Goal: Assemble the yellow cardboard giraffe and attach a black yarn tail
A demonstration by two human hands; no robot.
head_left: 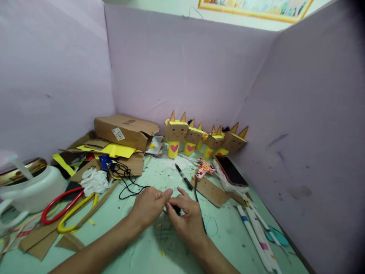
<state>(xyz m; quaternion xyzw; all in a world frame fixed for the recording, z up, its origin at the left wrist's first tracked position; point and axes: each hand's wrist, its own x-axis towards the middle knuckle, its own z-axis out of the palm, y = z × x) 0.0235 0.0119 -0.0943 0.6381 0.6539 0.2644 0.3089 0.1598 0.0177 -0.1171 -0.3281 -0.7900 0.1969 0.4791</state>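
My left hand (149, 205) is closed, its thumb and fingertips pinching a black cord (125, 179). The cord runs from a loose tangle on the table to the left and passes into that hand. My right hand (185, 213) meets it fingertip to fingertip, with thumb and index closed on a small dark bunch (177, 209) that looks like the same cord. The fingers hide most of the bunch. Just beyond the hands lies a black pen (184, 177). A flower-patterned glue gun (204, 168) rests further back, its black cable passing by my right hand.
Several yellow and cardboard horned figures (176, 133) stand at the back. A cardboard box (125, 129) sits on scraps at left, near red-and-yellow-handled scissors (68, 207) and a white teapot-like vessel (37, 190). To the right are a phone (230, 171), a cardboard piece (209, 190) and white markers (256, 236).
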